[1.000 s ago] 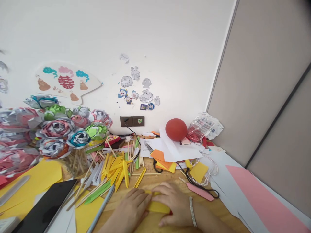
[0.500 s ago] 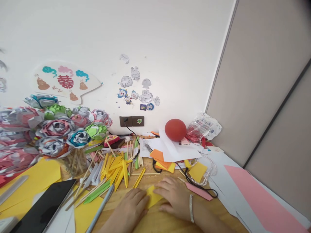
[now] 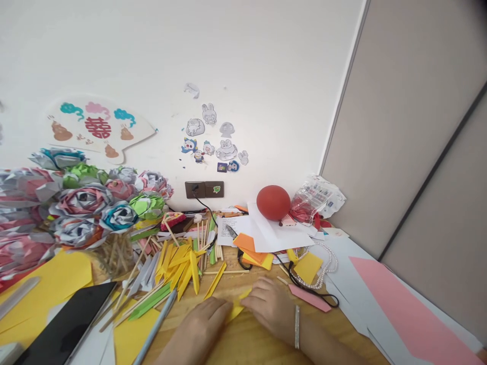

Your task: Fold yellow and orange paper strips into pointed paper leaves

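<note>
A small piece of yellow paper (image 3: 236, 308) lies on the wooden table between my hands, its visible part now a narrow slanted strip. My left hand (image 3: 205, 322) has its fingers closed at the paper's left side, the fingertips partly hidden. From the right, my right hand (image 3: 268, 306), with a silvery bracelet at the wrist, has its curled fingers on the paper's upper right edge. Just beyond my left hand lies a folded yellow paper strip (image 3: 215, 280), near a pile of folded yellow strips (image 3: 178, 266).
Paper flowers (image 3: 87, 203) fill the left back. A black phone (image 3: 68, 324) and grey pen (image 3: 155, 327) lie left. Scissors (image 3: 230, 231), orange papers (image 3: 251, 248) and a red balloon (image 3: 273, 203) are behind. A black cable (image 3: 304, 286) and pink paper (image 3: 310, 298) lie right.
The yellow paper shows less of its surface between my hands, now a narrower strip. My right hand's fingers have drawn closer together. The view has shifted slightly.
</note>
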The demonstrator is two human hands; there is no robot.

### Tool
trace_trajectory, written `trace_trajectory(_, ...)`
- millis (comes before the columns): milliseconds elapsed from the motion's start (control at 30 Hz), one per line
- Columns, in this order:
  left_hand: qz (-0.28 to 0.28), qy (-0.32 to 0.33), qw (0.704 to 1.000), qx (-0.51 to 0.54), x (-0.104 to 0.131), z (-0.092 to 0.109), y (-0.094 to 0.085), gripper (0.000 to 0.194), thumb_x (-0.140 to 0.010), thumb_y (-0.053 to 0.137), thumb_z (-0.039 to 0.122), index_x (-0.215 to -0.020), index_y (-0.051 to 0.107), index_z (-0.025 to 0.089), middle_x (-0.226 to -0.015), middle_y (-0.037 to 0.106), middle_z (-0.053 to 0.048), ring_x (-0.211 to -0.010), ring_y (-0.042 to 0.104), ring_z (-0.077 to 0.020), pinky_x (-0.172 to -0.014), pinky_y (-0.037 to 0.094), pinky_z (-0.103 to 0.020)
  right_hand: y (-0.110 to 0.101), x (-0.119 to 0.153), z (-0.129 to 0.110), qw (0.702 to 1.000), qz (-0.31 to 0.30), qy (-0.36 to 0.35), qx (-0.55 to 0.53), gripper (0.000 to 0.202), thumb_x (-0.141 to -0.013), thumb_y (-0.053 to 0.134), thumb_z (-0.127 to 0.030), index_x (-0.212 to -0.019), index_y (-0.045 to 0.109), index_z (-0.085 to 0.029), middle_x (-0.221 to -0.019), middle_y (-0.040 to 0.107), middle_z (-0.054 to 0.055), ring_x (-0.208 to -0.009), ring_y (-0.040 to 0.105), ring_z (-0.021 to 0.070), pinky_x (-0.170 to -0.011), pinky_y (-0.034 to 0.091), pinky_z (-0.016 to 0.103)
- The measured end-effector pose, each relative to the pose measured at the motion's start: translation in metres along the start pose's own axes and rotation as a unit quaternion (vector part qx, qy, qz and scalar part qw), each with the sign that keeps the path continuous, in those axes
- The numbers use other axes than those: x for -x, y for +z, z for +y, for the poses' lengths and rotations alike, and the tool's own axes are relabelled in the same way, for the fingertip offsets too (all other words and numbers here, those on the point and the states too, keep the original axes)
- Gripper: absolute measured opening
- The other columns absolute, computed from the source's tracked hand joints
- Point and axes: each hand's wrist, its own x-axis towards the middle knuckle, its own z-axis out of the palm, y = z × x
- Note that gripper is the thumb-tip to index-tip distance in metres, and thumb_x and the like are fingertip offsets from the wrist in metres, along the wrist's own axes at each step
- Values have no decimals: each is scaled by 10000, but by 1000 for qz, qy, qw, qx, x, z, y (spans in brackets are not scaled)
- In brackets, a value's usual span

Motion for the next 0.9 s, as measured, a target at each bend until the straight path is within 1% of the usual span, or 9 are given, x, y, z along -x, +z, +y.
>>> trace_trajectory(167, -23, -113, 989, 94, -2, 13, -12, 275, -850, 505, 289, -1113, 568, 238, -1022, 689, -52, -888, 659, -190, -772, 536, -281, -8, -2, -12, 992, 73, 72, -77, 255, -887, 401, -155, -1001, 622, -212, -801, 668, 38, -740, 564, 181, -673, 421, 302)
trace_trajectory(300, -27, -157, 975, 152, -2, 16, -11, 378, -804, 551, 353, -1160, 555, 228, -1040, 688, -64, -903, 654, -215, -786, 527, -317, -5, -2, -17, 982, 29, 118, -147, 307, -853, 414, -103, -1054, 615, -218, -925, 677, 31, -835, 597, 167, -743, 445, 270)
trace_trajectory(400, -13, -201, 964, 174, -3, 13, -2, 298, -824, 494, 300, -1099, 584, 225, -987, 702, -53, -831, 656, -203, -762, 516, -316, -3, -3, -19, 979, -16, 143, -144, 317, -836, 460, -113, -1101, 596, -223, -995, 649, 33, -912, 572, 174, -810, 432, 279)
trace_trajectory(500, 4, -235, 954, 185, -4, 8, 5, 274, -807, 453, 231, -1036, 604, 215, -910, 705, -44, -757, 644, -193, -723, 496, -299, -7, -3, -19, 984, -56, 130, -108, 423, -787, 623, -292, -1197, 534, -240, -1113, 579, 51, -1003, 509, 219, -877, 397, 339)
trace_trajectory(567, 0, -256, 947, 195, -6, 6, 6, 279, -789, 459, 247, -1023, 606, 205, -777, 683, -20, -672, 619, -186, -660, 480, -280, -9, -3, -19, 988, -81, 103, -84, 579, -729, 684, -425, -1248, 487, -260, -1186, 529, 60, -1033, 476, 247, -892, 378, 381)
trace_trajectory(633, -5, -281, 937, 210, -8, 5, 3, 283, -771, 475, 297, -995, 613, 194, -641, 606, 17, -594, 572, -175, -598, 453, -264, -10, -3, -17, 990, -96, 78, -64, 638, -712, 682, -493, -1265, 463, -263, -1213, 508, 66, -1034, 466, 259, -887, 369, 404)
trace_trajectory(767, -19, -330, 892, 309, -13, 7, -1, 359, -719, 485, 425, -949, 590, 170, -539, 438, 68, -504, 480, -148, -480, 392, -234, -7, -1, -14, 994, -78, 53, -46, 581, -741, 661, -468, -1242, 469, -245, -1193, 528, 65, -1009, 470, 253, -873, 367, 407)
trace_trajectory(833, -33, -348, 861, 369, -15, 7, -2, 409, -698, 490, 478, -958, 559, 170, -527, 406, 85, -457, 448, -130, -427, 354, -216, -6, 1, -13, 997, -44, 47, -49, 502, -756, 655, -423, -1193, 497, -232, -1181, 546, 63, -999, 476, 246, -878, 364, 407)
trace_trajectory(900, -35, -354, 850, 389, -16, 7, -2, 411, -690, 498, 493, -944, 545, 174, -528, 402, 91, -435, 440, -119, -411, 334, -207, -6, 1, -13, 998, -11, 38, -56, 422, -766, 646, -397, -1128, 528, -214, -1177, 562, 64, -1005, 479, 242, -905, 352, 414)
